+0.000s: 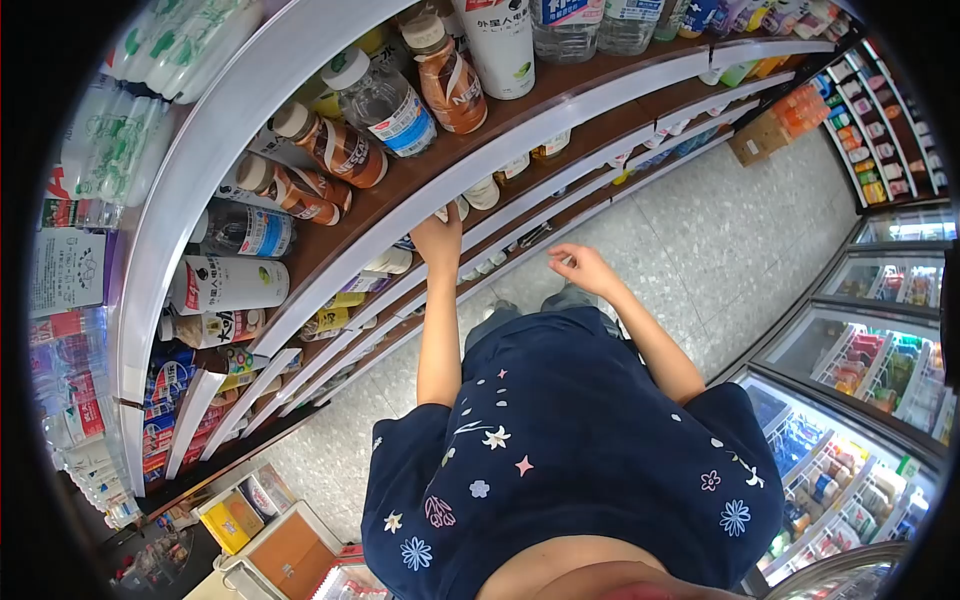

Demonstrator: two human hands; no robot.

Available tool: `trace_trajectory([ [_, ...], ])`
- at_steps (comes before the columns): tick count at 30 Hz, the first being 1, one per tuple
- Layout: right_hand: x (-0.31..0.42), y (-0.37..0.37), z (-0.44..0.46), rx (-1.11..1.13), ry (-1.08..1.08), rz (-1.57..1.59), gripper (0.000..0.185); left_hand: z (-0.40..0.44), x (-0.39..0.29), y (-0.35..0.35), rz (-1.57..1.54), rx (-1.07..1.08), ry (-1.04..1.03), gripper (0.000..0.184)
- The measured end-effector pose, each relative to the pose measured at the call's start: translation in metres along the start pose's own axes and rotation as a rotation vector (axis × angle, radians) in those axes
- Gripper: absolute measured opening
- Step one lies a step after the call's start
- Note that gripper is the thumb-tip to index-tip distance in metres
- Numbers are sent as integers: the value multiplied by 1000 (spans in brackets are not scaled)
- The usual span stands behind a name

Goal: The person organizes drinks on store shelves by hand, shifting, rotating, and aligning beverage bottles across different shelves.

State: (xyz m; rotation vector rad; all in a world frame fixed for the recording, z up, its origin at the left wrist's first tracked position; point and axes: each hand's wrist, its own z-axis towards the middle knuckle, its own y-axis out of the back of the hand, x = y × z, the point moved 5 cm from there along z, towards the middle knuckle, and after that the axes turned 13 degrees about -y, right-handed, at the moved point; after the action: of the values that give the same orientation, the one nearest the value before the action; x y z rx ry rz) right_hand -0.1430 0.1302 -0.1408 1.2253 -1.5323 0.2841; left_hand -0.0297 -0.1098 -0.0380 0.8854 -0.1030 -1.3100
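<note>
Bright, whitish light is filling the aisle, and the right hand (585,268) is showing clearly against the pale floor (690,220), which is reflecting a soft sheen. Around the fingertips of the left hand (437,238), the light is fading where the lower shelf (625,112) is lying in shade. Right of the right hand, the lit coolers (850,370) are glowing white. Left of the left hand, the wide lens is bending the pale shelf rail (215,115) into an arc. Far beyond the right hand, goods on the distant racks (870,130) are losing fine detail. Black vignetting is rounding off all the corners.
</note>
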Motion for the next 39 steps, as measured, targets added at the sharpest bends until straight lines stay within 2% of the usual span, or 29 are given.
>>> trace_trajectory([
  [2,-4,4,1,32,-18,-22,34,-5,-16,10,47,-133,-7,27],
  [5,-14,7,5,95,-18,-77,35,-21,-22,12,5,16,-40,28],
  [6,-19,7,7,111,-10,-91,36,-22,-34,16,-24,6,-55,25],
  [9,-33,6,16,192,34,-141,35,-40,-40,6,-412,218,262,19],
  [13,-61,4,30,275,120,-209,34,-57,-59,2,-497,182,361,14],
  [15,-84,7,38,323,51,-231,35,-63,-72,3,-505,173,441,13],
  [17,-117,8,45,339,17,-315,33,-72,-84,3,-524,170,537,12],
  [19,-174,14,59,317,28,-451,30,-81,-97,3,-546,111,539,13],
  [21,-264,27,71,365,-116,-589,32,-94,-113,8,-604,36,549,13],
  [22,-284,45,65,407,-220,-740,34,-94,-123,14,-603,28,517,13],
  [24,-351,76,61,350,-439,-935,37,-100,-135,29,-609,12,517,12],
  [26,-353,104,44,342,-689,-745,38,-92,-142,42,-647,3,494,13],
  [29,-372,127,19,242,-700,-194,31,-73,-163,61,-682,-8,438,13],
  [30,-392,136,21,211,-692,-139,23,-61,-178,69,-592,69,360,14],
  [33,-431,164,22,46,-714,-335,25,-50,-220,79,-589,179,182,16],
  [34,-438,167,23,54,-703,-395,29,-54,-228,80,-621,176,114,15],
  [37,-435,156,13,59,-700,-385,24,-87,-237,76,-624,169,173,15],
  [39,-395,136,-15,95,-551,-413,25,-131,-226,70,-608,175,280,18],
])
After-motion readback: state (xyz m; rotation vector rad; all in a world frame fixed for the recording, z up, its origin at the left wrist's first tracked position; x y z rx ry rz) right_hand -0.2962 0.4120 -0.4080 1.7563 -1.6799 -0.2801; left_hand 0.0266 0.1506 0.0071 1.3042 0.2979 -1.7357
